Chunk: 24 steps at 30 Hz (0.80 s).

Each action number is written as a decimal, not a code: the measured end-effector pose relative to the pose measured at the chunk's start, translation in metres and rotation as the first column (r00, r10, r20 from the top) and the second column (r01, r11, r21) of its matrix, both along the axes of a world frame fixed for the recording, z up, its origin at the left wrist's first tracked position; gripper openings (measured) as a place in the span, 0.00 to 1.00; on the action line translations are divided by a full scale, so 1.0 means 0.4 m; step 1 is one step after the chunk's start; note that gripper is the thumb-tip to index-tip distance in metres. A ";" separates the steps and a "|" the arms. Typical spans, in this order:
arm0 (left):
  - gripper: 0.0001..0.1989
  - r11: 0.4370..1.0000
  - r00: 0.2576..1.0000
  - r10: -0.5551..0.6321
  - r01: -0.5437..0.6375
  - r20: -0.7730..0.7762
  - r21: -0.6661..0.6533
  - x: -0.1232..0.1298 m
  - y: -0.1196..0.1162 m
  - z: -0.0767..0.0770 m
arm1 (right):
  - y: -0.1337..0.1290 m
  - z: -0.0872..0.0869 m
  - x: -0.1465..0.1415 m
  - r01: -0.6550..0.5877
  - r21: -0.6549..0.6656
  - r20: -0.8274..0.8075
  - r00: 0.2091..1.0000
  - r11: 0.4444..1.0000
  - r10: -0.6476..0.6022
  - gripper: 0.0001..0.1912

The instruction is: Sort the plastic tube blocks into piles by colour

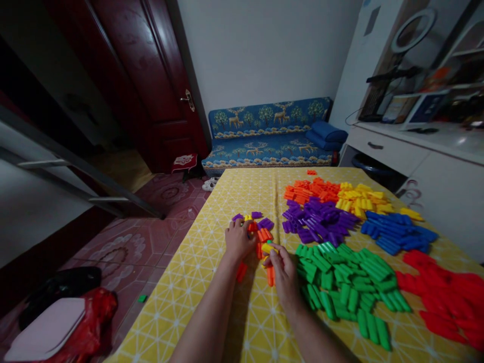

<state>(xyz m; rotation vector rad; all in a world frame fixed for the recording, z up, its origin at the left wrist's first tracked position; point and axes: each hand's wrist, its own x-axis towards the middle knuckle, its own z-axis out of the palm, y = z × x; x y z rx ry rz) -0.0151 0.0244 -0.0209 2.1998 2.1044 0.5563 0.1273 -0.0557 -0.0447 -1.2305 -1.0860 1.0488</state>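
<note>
On a yellow patterned tablecloth, a small mixed cluster of orange, purple and yellow plastic pieces lies around both hands. My left hand rests on the cluster's left side, fingers curled down over pieces; what they hold is hidden. My right hand pinches a yellow piece between thumb and fingers. An orange piece lies just left of my right hand, and another orange piece lies below my left hand. Purple pieces sit at the cluster's far side.
Sorted piles cover the table's right side: orange, purple, yellow, blue, green and red. A patterned sofa stands behind the table. One green piece lies on the floor at left.
</note>
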 end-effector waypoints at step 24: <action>0.17 0.991 0.344 -0.131 0.075 0.930 0.112 0.038 -0.134 0.031 | 0.011 -0.030 0.009 0.072 0.112 -0.099 0.993 0.991 -0.061 0.22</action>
